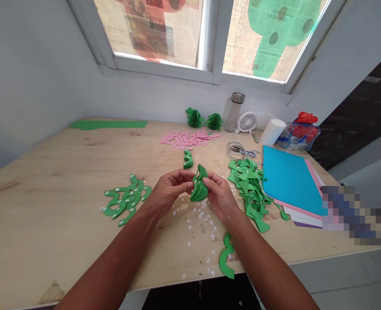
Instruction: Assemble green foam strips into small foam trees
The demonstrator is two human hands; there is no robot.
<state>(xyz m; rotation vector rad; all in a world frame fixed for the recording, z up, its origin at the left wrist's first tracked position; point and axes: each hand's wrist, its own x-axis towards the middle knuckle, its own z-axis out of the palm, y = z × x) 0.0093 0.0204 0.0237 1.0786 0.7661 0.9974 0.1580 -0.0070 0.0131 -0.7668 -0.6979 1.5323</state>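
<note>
Between my two hands, above the middle of the table, is a layered stack of green paper cut-outs [199,186] with scalloped edges. My left hand [175,184] pinches its left side and my right hand [219,189] pinches its right side. Just beyond lies a smaller green paper stack [188,159]. Left of my hands is a loose pile of curved green cut-outs [126,199] bearing small white tabs. A single curved green piece [225,258] lies beside my right forearm near the front edge. Tiny white paper bits [203,215] are scattered below my hands.
Right of my hands are green scraps [250,185] and a stack of coloured sheets [290,181]. Farther back are pink cut-outs [190,138], tape rolls [236,150], two green paper ornaments [194,118], a bottle [234,113], a small fan [247,122] and a clear bag [298,137].
</note>
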